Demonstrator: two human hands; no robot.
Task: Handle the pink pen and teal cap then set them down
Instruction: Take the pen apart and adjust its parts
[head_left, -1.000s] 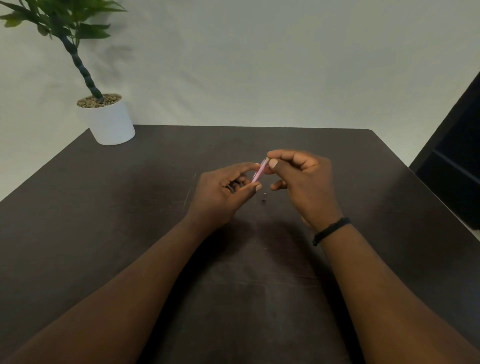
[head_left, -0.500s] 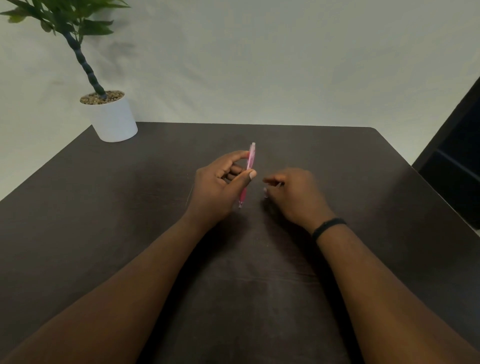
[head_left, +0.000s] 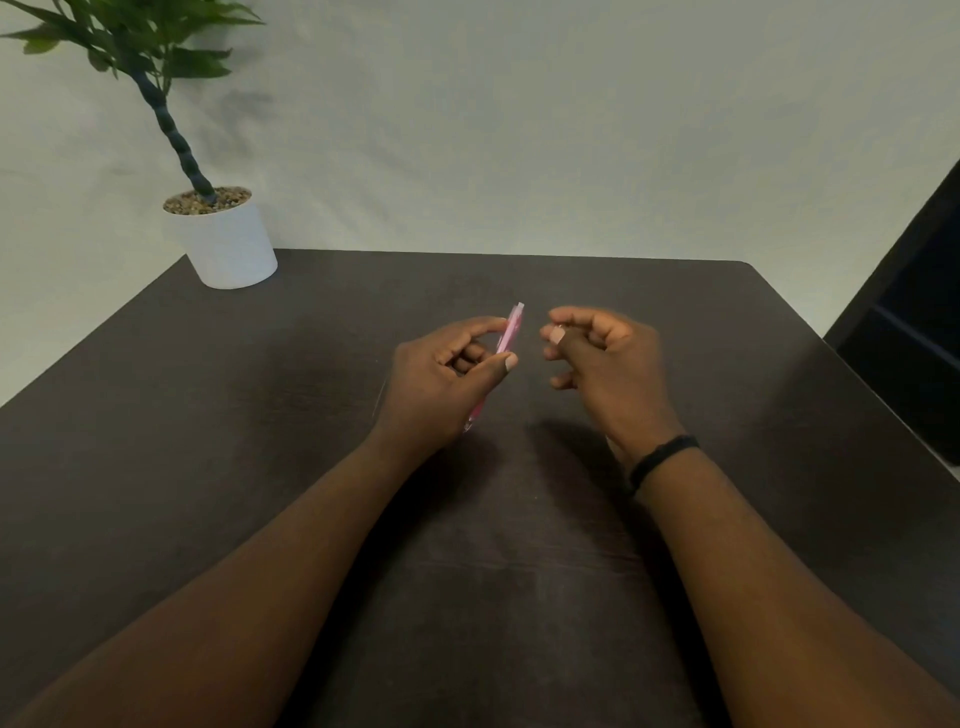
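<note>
The left hand pinches the pink pen upright; the right hand, fingers curled and blurred, hovers just beside it.

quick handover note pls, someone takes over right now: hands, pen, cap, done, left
Left hand: shut on the pink pen, held off the table, far end pointing away.
Right hand: raised beside the pen, not touching it, fingers curled and blurred; contents unclear.
Teal cap: not visible anywhere.
Done: pen is in hand.
Left: find the cap, then set both down on the table.
</note>
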